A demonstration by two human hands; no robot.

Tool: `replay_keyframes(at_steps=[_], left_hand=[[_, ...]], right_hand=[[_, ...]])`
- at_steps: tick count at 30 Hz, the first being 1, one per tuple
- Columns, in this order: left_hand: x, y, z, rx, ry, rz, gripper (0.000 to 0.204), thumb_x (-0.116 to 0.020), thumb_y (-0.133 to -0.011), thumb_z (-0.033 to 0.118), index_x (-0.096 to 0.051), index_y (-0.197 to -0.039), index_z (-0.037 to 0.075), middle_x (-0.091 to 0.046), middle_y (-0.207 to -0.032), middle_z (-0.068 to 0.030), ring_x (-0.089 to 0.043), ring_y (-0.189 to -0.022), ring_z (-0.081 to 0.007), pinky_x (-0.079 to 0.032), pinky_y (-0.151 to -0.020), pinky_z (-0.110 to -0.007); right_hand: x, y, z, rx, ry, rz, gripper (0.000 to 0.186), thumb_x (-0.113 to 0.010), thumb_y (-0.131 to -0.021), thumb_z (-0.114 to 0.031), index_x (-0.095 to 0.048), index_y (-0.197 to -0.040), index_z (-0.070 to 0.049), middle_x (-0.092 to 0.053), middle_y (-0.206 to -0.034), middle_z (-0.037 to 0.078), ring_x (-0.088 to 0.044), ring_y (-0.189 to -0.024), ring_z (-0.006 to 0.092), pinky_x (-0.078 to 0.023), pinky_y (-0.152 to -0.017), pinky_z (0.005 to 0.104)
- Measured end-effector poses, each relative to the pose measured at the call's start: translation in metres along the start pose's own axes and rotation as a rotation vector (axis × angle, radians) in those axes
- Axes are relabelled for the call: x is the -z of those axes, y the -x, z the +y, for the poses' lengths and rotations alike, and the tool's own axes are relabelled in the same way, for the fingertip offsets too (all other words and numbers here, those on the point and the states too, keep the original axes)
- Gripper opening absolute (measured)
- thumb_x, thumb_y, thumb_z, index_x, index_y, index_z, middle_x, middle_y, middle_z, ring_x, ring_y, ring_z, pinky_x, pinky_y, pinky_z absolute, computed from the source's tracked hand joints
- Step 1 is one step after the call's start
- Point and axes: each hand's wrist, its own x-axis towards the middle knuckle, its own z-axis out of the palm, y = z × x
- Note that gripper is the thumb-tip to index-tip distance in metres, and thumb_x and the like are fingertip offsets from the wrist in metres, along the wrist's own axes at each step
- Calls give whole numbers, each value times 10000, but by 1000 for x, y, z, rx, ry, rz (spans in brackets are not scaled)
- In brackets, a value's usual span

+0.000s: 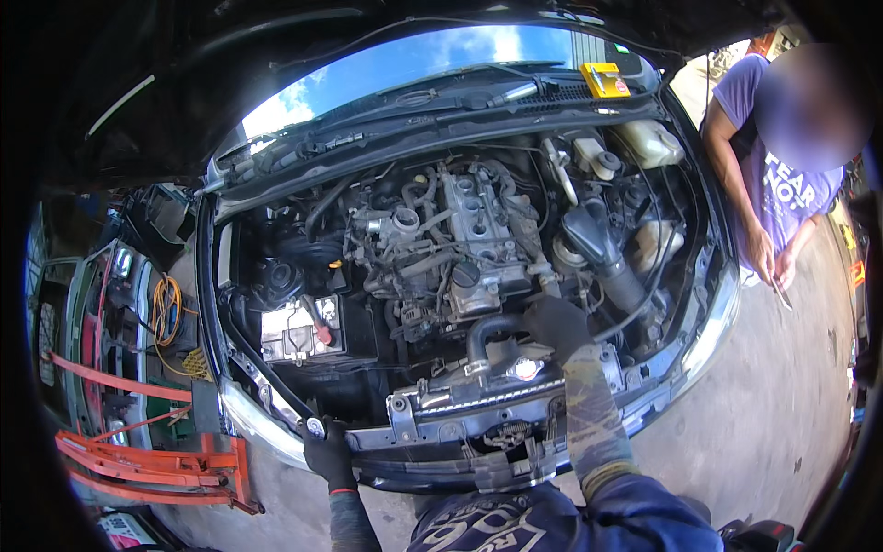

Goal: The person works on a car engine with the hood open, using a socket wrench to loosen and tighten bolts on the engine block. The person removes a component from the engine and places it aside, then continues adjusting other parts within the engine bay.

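My left hand (328,454), in a black glove, is at the front left edge of the engine bay. Its fingers are closed around a small thing with a round silver end (315,427), too small to name. My right hand (557,326), also gloved in black, reaches in over the radiator (487,391). It is beside the black radiator hose (497,325) and behind the silver radiator cap (525,369). Its fingers are down among dark parts and do not show clearly. The engine (478,221) is uncovered, with a black oil filler cap (465,274) on it.
A battery (299,328) with a red terminal cover sits left of the engine. A yellow case (604,80) lies by the windscreen. On the right stands another person (782,175) holding a small thing. Orange metal stands (156,465) and coiled yellow hose (168,308) are left of the car.
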Motion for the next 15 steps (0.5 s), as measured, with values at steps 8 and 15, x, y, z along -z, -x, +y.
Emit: replay_keyframes(at_steps=[8,15], left_hand=[[-13,-6,-3,-88,38,98,632,-732,-909,388,-619,-1369,-30,-736,-1159,-260,-712,-1058,-443,-550,-913,-502],[-4,-4,4,-77,80,102,543,-713,-914,369,-635,-1309,5,-745,-1016,-269,-724,-937,-457,-548,-819,-532]], right_hand=[[-1,-6,1,4,-5,19,412,-548,-909,-376,-764,-1101,-81,-756,-1087,210,-721,-1053,407,-563,-939,515],[10,-12,-14,203,265,-42,425,-543,-927,-382,-758,-1135,-81,-741,-1156,221,-701,-1122,404,-552,-972,510]])
